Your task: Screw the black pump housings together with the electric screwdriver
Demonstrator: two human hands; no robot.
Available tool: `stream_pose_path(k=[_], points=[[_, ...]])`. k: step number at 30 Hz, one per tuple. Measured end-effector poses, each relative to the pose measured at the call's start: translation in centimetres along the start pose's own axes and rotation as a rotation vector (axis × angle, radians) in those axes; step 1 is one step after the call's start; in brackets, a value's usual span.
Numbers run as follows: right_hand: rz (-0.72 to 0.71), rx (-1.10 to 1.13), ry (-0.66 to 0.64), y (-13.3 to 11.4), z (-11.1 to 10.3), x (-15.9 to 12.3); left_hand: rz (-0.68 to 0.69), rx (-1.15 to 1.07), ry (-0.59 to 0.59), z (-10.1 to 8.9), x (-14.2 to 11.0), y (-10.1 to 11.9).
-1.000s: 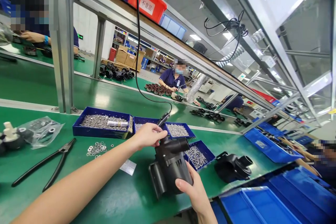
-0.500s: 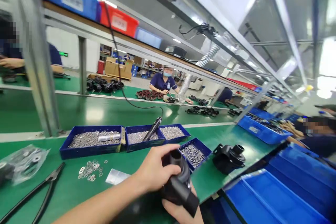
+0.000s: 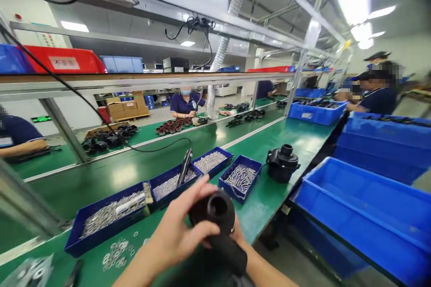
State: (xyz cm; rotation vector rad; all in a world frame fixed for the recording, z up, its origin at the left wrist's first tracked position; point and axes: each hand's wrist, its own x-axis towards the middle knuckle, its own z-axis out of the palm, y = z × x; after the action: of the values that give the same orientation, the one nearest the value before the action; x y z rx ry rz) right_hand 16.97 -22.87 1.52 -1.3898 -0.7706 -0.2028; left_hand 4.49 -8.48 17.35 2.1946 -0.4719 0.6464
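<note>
Left hand [image 3: 183, 228] half closed, with a black housing [image 3: 229, 210] gripped above the desk [image 3: 254, 217].
The housing's far side is held by the partly hidden right hand [image 3: 238, 233], whose opening cannot be told; metal parts are held in blue trays [image 3: 104, 228] beyond. A white label [image 3: 63, 63] is borne by the red bin [image 3: 84, 59], its characters too blurred to be read.

The pen-shaped tool [image 3: 185, 168], previously at the left hand [image 3: 175, 231], now leans inside the middle blue tray [image 3: 163, 201]. The left hand has transferred to the black housing [image 3: 228, 215], nearside of that tray; the housing is rotated, side port [image 3: 231, 254] directed toward the wearer.
</note>
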Motion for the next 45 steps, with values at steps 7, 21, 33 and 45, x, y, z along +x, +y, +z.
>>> stream_pose_path(k=[7,21,33,45], points=[[0.156,0.036,-0.183,0.9,-1.5,0.9,-0.81,0.656,-0.505,-6.1,-1.5,-6.0],[0.148,-0.656,-0.655,-3.0,-1.1,-3.9,-1.004,0.836,-0.884,-0.6,-2.4,-10.0],[0.077,-0.678,-0.72,-3.9,10.9,-3.8,-0.923,0.689,-0.897,-2.9,-2.8,-9.4],[0.22,-0.193,-0.429,-1.9,4.4,-1.6,-0.734,0.215,-0.645,-4.0,-1.4,-7.6]])
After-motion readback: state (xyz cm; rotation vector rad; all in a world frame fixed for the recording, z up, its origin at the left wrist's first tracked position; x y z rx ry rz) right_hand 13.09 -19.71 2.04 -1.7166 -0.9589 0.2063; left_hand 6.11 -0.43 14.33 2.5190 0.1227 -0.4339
